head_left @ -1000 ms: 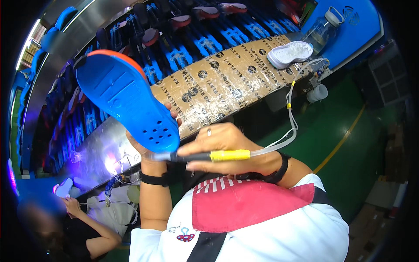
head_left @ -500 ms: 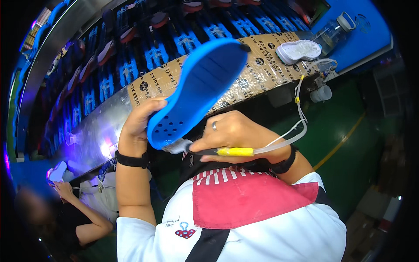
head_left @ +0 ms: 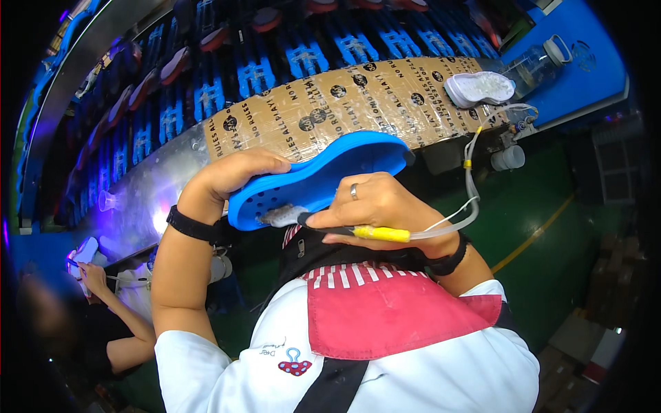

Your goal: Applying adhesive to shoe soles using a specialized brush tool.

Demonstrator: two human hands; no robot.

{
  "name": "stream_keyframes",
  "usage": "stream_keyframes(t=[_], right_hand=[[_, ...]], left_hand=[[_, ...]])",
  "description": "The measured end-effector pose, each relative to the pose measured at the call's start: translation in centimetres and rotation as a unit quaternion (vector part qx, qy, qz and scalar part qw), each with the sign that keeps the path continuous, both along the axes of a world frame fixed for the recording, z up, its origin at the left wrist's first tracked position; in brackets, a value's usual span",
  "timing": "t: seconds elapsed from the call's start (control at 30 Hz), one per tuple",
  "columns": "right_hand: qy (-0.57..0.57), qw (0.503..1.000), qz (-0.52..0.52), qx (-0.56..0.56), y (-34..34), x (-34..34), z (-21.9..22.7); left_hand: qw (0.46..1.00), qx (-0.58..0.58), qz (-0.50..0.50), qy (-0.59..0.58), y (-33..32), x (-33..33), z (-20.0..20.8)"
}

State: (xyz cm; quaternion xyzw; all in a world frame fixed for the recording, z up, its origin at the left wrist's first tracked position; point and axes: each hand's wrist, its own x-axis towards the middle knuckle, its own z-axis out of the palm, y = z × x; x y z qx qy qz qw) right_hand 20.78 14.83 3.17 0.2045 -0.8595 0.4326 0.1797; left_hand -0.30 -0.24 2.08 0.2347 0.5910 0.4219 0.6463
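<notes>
A blue shoe sole [head_left: 303, 180] with raised edges and a cluster of round holes at the heel is tilted in front of me. My left hand [head_left: 237, 171] is closed on its heel end, thumb along the far rim. In my right hand [head_left: 379, 206] is a brush [head_left: 284, 215] with a dark handle, yellow tape and a clear tube [head_left: 451, 224] running from its end. The pale bristles touch the inside of the heel near the holes. Part of the sole's middle is hidden behind my right fingers.
Printed cardboard [head_left: 323, 103] covers the bench. On its right lie a white sole [head_left: 480, 88], a clear jug [head_left: 537, 67] and a white cup [head_left: 508, 158]. Beyond runs a rack of blue clamps [head_left: 256, 74]. A co-worker's hand [head_left: 93, 275] holds a pale sole at left.
The sole has come down and tipped, its toe lower and more level. The brush has moved from the heel's near edge onto the inside surface.
</notes>
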Motion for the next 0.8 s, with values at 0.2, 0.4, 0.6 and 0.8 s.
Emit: stream_keyframes(t=[0.2, 0.4, 0.6, 0.8], right_hand=[[-0.037, 0.998, 0.028, 0.053, 1.3, 0.8, 0.6], [-0.015, 0.999, -0.026, 0.033, 1.2, 0.6, -0.5], [-0.002, 0.998, -0.068, 0.007, 2.2, 1.3, -1.4], [-0.019, 0.998, -0.050, -0.041, 2.7, 1.4, -1.8]], left_hand=[[0.998, -0.032, -0.029, 0.056, -0.4, -1.2, 0.0], [0.997, -0.004, -0.050, 0.066, -1.0, -1.7, 0.1], [0.993, -0.050, 0.099, 0.037, -3.0, -1.5, -0.5], [0.937, 0.093, 0.297, -0.157, -5.3, -0.1, -8.2]])
